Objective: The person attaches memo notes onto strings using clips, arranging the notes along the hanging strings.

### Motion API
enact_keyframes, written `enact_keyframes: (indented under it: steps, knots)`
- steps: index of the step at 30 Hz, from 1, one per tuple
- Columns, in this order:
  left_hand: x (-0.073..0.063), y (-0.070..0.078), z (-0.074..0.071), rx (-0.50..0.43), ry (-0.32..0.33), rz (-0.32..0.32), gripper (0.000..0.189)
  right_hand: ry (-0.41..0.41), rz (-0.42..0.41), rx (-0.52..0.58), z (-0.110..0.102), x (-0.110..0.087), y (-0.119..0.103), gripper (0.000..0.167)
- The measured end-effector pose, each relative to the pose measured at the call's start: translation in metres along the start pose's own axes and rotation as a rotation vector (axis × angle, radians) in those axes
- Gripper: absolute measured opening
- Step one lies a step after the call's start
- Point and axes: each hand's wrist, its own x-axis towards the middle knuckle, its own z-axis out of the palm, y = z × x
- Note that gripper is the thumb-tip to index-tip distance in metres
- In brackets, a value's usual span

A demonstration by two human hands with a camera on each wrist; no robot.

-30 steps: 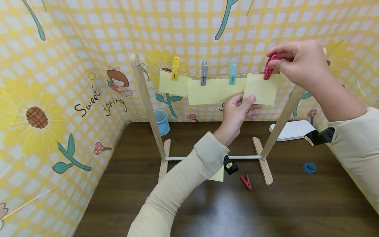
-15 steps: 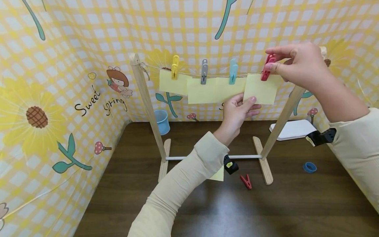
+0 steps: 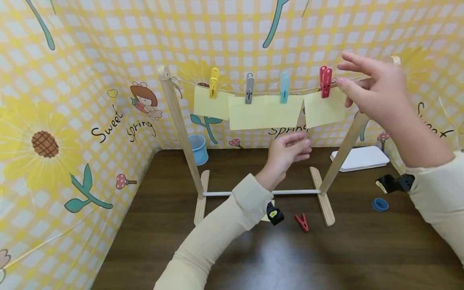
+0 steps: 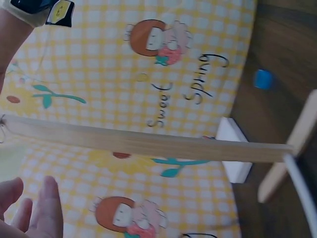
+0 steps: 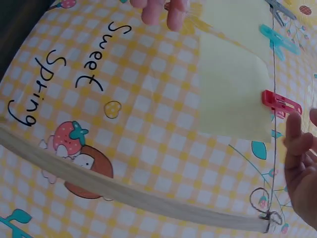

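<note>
Along a string between two wooden posts hang several pale yellow paper squares. A red clothespin (image 3: 326, 82) clips the rightmost paper (image 3: 324, 108) to the string. My right hand (image 3: 378, 86) is just right of that clothespin, thumb and fingers spread apart and holding nothing. In the right wrist view its fingertips lie right by the red clothespin (image 5: 282, 102). My left hand (image 3: 288, 155) is below the papers, fingers loosely extended and holding nothing. To the left, a light blue clothespin (image 3: 284, 88), a grey clothespin (image 3: 249, 88) and a yellow clothespin (image 3: 214, 83) grip other papers.
The wooden rack (image 3: 329, 169) stands on a dark table. Another red clothespin (image 3: 301, 222) lies in front, near paper partly covered by my left wrist. A blue ring (image 3: 380, 205) and a white flat case (image 3: 364, 158) are at right; a blue cup (image 3: 198, 150) stands behind the left post.
My right hand has let go of the red clothespin and drawn off to the right. The left hand has released the paper's lower corner and moved down; the paper now hangs by the clip.
</note>
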Motion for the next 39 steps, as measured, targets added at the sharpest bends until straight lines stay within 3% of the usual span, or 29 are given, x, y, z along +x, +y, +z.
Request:
enact_keyframes:
  steps: [2, 5, 7, 9, 13, 16, 20, 24, 29, 35, 39]
  knots:
    - [-0.005, -0.009, -0.012, 0.078, -0.012, -0.046, 0.024, 0.167, -0.128, 0.031, 0.006, -0.013, 0.009, 0.04]
    - [-0.012, -0.027, -0.038, 0.281, -0.033, -0.105, 0.022, 0.422, -0.289, 0.042, 0.017, -0.034, 0.031, 0.028]
    - [-0.014, -0.041, -0.06, 0.456, -0.034, -0.127, 0.021, 0.498, -0.311, 0.048, 0.023, -0.049, 0.052, 0.024]
    - [-0.016, -0.054, -0.084, 0.644, -0.026, -0.137, 0.02, 0.491, -0.249, 0.051, 0.031, -0.066, 0.075, 0.021]
    - [-0.024, -0.079, -0.124, 1.001, 0.005, -0.122, 0.023, 0.399, -0.088, -0.057, 0.048, -0.105, 0.124, 0.019]
    - [-0.031, -0.096, -0.145, 1.208, 0.028, -0.138, 0.029, 0.354, -0.021, -0.16, 0.066, -0.135, 0.157, 0.021]
    - [-0.04, -0.114, -0.156, 1.366, 0.071, -0.211, 0.045, 0.215, 0.034, -0.23, 0.093, -0.17, 0.189, 0.022]
    - [-0.045, -0.128, -0.156, 1.454, 0.117, -0.251, 0.058, 0.021, 0.089, -0.27, 0.12, -0.195, 0.205, 0.021]
    - [-0.048, -0.144, -0.146, 1.527, 0.189, -0.284, 0.067, -0.166, 0.169, -0.319, 0.146, -0.211, 0.212, 0.019]
    - [-0.049, -0.155, -0.13, 1.719, 0.238, -0.393, 0.087, -0.383, 0.334, -0.432, 0.164, -0.218, 0.212, 0.047]
    - [-0.049, -0.161, -0.121, 1.832, 0.263, -0.42, 0.094, -0.435, 0.387, -0.473, 0.172, -0.224, 0.209, 0.06]
